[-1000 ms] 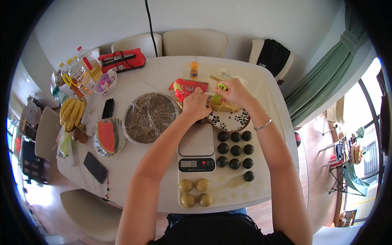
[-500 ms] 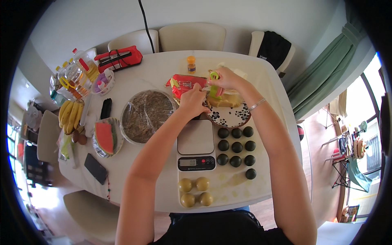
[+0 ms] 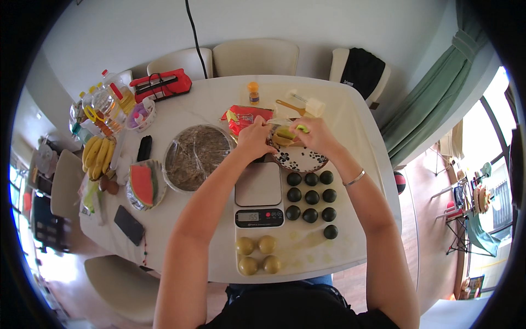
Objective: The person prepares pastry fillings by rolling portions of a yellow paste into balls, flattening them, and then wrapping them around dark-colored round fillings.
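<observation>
Both my hands meet above a black-and-white patterned plate (image 3: pixel 300 160) at the far middle of the white table (image 3: pixel 350 181). My left hand (image 3: pixel 253 138) pinches one end of a clear plastic wrap holding a yellow-green lump (image 3: pixel 286 133). My right hand (image 3: pixel 316 138) grips the other end, with a bright green bit showing by its fingers. Just below the hands stands a grey kitchen scale (image 3: pixel 258 192) with nothing on its platform. Several dark round balls (image 3: pixel 311 195) lie in rows right of the scale, and several golden balls (image 3: pixel 256 254) lie near the front edge.
A wrap-covered bowl of brown mass (image 3: pixel 192 156) sits left of the scale. A red packet (image 3: pixel 245 117), a small orange-capped jar (image 3: pixel 252 92) and a brush (image 3: pixel 298 104) lie farther back. At the left are watermelon (image 3: pixel 142 185), bananas (image 3: pixel 97 158), bottles (image 3: pixel 104 104) and a phone (image 3: pixel 130 225).
Both hands have stayed together over the plate, working the wrapped lump. They rose a little toward the red packet half a second ago and have come back down over the plate.
</observation>
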A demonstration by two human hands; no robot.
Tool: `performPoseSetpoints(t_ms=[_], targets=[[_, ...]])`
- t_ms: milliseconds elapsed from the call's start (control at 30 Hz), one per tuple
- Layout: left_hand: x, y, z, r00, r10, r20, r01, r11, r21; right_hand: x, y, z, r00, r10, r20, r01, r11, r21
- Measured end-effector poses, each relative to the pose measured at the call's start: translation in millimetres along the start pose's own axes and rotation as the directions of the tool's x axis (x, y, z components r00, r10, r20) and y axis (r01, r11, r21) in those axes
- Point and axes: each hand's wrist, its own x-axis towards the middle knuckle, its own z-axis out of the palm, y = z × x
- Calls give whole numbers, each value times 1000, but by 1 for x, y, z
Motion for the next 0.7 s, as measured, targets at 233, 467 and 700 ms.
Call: performPoseSetpoints(t_ms=[233, 467, 700], targets=[[-3, -2, 0, 1000, -4, 5, 4, 1000, 12, 25, 4, 1, 984, 131, 118, -139, 988, 61], [2, -1, 6, 1000, 0, -7, 0, 1000, -4, 38, 31, 1, 984, 134, 115, -136, 991, 16], [-1, -3, 5, 1000, 3, -8, -3, 1000, -8, 60, 18, -16, 802, 365, 473, -502, 840, 204]])
